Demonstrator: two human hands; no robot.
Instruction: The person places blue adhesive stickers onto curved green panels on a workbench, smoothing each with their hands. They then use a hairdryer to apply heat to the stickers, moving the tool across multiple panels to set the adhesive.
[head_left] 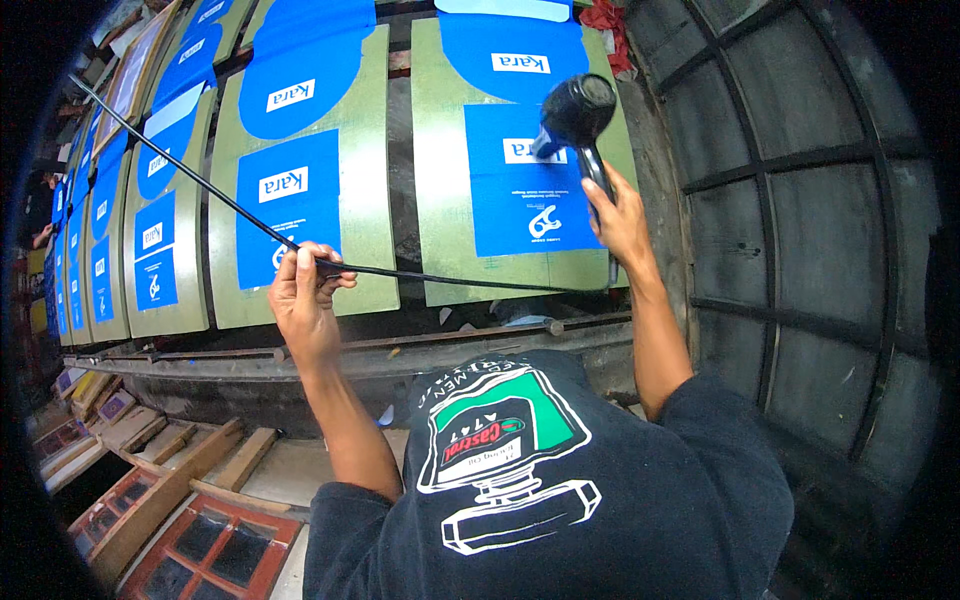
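Your right hand (pixel 622 222) grips the hair dryer (pixel 580 110), left hand (pixel 306 292) pinches its cord (pixel 430 277) — sweep evenly, cord off the blue print (pixel 492 205).

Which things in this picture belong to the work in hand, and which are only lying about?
Apparently in use:
- black hair dryer (right hand)
- black cord (left hand)
- panel with blue print

Apparently lying about:
- red cloth
- wooden strips
- red-framed panes

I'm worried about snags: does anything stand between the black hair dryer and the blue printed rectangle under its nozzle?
Nothing visible stands between the black, round-bodied hair dryer and the blue printed rectangle. The thin black cord, held in the left hand, crosses the olive-green board along its near margin.
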